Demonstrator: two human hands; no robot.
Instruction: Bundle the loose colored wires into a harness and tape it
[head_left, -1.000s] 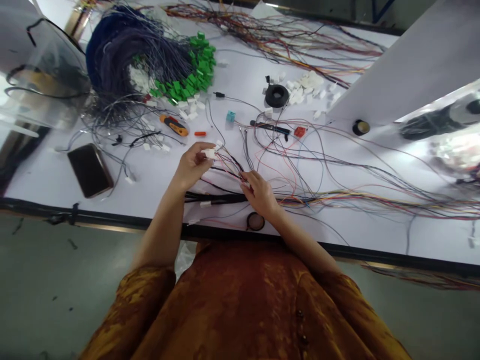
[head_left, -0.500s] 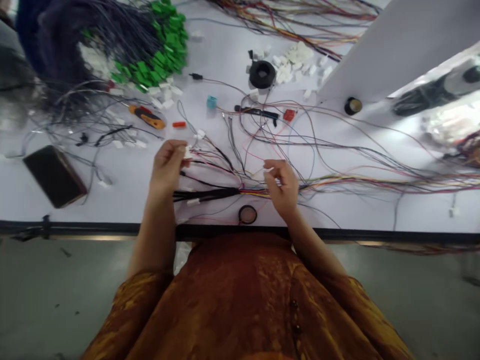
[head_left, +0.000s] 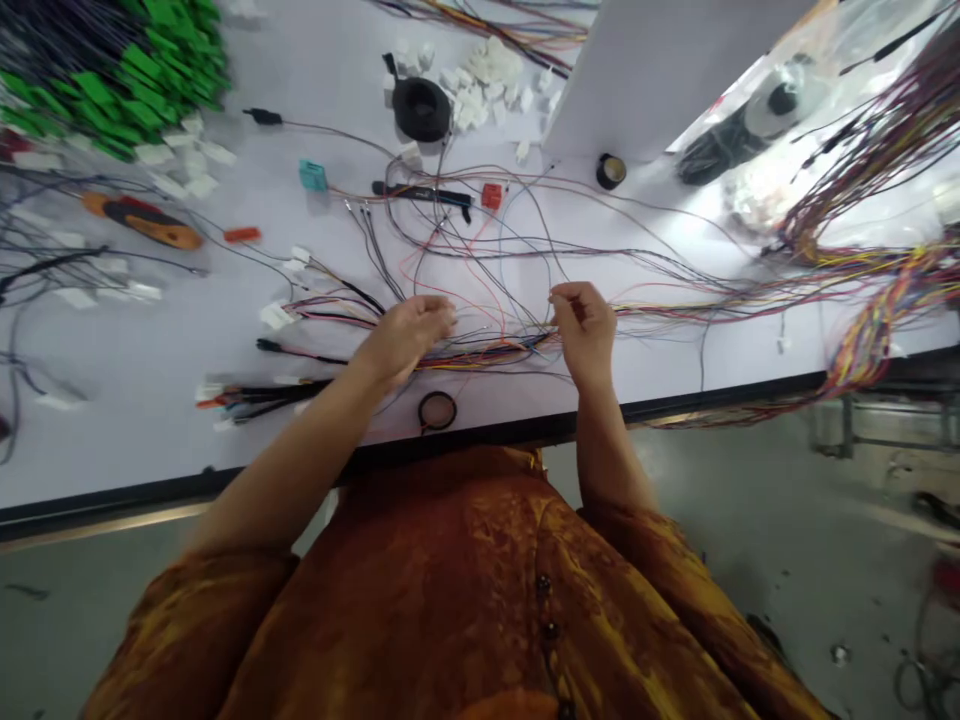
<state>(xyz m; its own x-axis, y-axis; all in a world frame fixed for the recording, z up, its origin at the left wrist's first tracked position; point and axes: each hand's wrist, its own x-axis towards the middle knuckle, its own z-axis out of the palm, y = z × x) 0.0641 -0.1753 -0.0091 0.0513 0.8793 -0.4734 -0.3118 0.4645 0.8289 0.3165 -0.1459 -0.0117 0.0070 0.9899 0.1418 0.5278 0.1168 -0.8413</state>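
Observation:
My left hand (head_left: pixel 409 335) is over the wire bundle (head_left: pixel 480 353), its fingers bent together and pointing right; whatever they may hold is hidden. To the right, my right hand (head_left: pixel 586 330) pinches a thin wire between thumb and forefinger, above the same bundle. A white connector (head_left: pixel 277 315) with several wires lies left of my left hand. Below it, black-sleeved branches (head_left: pixel 281 393) end in connectors. Loose red, blue and dark wires spread across the table beyond my hands. A roll of black tape (head_left: pixel 437 410) lies near the table edge.
Farther back are a teal connector (head_left: pixel 313 175), a red connector (head_left: pixel 491 195), a black pen-like tool (head_left: pixel 424 193), a black tape roll (head_left: pixel 421 108) and white connectors (head_left: pixel 487 80). An orange-handled tool (head_left: pixel 150 222) and green connectors (head_left: pixel 142 85) lie left. Wire bundles (head_left: pixel 862 340) hang over the right edge.
My left hand has left the white connector and moved right, over the bundle. My right hand stays pinched at about the same place. The view has swung rightward.

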